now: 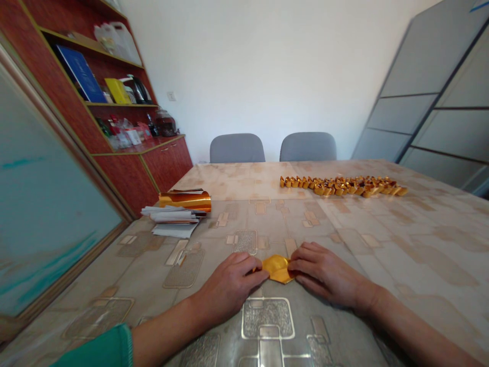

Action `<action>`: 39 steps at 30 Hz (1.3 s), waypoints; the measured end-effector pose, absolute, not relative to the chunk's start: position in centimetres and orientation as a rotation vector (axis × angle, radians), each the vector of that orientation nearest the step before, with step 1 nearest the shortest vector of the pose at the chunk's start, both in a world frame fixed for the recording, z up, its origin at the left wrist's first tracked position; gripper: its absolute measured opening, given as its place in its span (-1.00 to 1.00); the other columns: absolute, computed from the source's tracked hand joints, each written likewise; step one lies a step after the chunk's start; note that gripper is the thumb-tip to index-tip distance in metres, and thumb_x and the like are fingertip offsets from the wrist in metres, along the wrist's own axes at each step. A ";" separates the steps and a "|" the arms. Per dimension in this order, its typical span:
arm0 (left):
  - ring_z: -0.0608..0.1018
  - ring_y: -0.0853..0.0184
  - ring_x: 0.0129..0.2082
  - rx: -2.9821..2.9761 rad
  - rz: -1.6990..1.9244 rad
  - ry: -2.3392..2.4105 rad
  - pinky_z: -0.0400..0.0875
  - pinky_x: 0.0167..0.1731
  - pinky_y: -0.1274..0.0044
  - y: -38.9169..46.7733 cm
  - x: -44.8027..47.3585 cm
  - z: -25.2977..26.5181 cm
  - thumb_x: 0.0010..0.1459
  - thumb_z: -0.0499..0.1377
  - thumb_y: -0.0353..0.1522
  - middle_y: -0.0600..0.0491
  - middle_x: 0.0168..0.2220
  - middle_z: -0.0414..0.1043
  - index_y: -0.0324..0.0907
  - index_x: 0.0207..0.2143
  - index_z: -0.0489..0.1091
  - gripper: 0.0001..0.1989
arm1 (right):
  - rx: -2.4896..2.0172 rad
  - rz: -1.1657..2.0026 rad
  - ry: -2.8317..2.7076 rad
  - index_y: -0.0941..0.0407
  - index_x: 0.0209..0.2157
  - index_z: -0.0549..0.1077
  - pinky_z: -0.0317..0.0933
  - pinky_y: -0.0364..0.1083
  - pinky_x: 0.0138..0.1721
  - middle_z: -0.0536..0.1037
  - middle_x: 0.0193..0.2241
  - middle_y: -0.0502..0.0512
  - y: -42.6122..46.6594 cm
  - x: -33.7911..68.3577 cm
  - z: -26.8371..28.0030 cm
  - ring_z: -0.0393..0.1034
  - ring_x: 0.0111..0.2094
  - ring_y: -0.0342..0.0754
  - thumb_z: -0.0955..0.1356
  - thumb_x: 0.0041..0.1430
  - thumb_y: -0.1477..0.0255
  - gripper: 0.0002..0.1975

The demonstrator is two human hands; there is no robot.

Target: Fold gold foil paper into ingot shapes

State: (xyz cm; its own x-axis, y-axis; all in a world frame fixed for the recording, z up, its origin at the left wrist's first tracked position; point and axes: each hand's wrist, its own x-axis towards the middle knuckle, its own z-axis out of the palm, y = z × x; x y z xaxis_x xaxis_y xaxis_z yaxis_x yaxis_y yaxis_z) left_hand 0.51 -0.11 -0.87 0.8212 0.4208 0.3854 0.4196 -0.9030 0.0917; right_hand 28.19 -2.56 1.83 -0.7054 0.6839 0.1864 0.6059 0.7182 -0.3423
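A piece of folded gold foil paper (277, 268) lies on the patterned tablecloth (267, 318) in front of me. At its left end are the closed fingers of my left hand (239, 275). My right hand (323, 270) grips the right end, its fingers pressed together over the edge. Between the two hands the paper's middle shows, shiny and slightly raised. The ends under my fingertips are hidden.
To the left lies a stack of loose paper sheets (175, 224) beside a curled gold foil sheet (191, 201). Several folded gold foil pieces (340, 187) stand in rows at the far right. Two grey chairs (237, 148) are behind the table; a red cabinet (168, 160) stands left.
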 end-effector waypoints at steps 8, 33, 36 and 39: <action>0.45 0.25 -0.24 2.943 0.622 0.694 0.38 -0.24 0.44 0.0 0.5 -0.8 0.40 -0.01 -0.40 -0.02 -0.20 0.48 -0.15 0.01 0.45 -0.73 | -0.992 0.302 -2.691 0.08 -0.08 0.51 0.18 0.00 -0.08 0.51 -0.21 0.11 -1.7 28.3 1.3 0.33 -0.18 -0.01 0.18 0.46 0.35 -0.71; 0.50 0.34 -0.25 2.567 0.599 0.438 0.25 0.07 0.35 1.1 -0.1 0.5 0.41 0.04 -0.33 0.07 -0.33 0.51 -0.13 -0.21 0.55 -0.73 | -1.352 0.185 -2.405 0.07 -0.33 0.53 0.12 0.01 -0.20 0.55 -0.36 0.06 -2.3 28.1 0.0 0.36 -0.27 0.02 0.32 0.36 0.42 -0.82; 0.51 0.33 -0.21 2.564 0.625 0.428 0.27 0.05 0.36 2.2 -0.4 0.5 0.37 0.11 -0.34 0.07 -0.30 0.54 -0.11 -0.31 0.55 -0.76 | -1.381 0.215 -2.348 0.04 -0.26 0.54 0.12 0.02 -0.16 0.58 -0.31 0.05 -2.6 28.4 -0.1 0.39 -0.22 0.04 0.37 0.31 0.41 -0.92; 0.46 0.23 0.06 2.664 0.553 0.440 0.17 0.18 0.24 2.6 -0.5 0.6 0.33 0.17 -0.36 0.06 -0.02 0.55 -0.07 -0.26 0.55 -0.85 | -1.398 0.211 -2.315 0.04 -0.18 0.52 0.14 0.04 -0.13 0.58 -0.26 0.06 -2.9 28.7 -0.5 0.40 -0.18 0.06 0.40 0.27 0.41 -0.91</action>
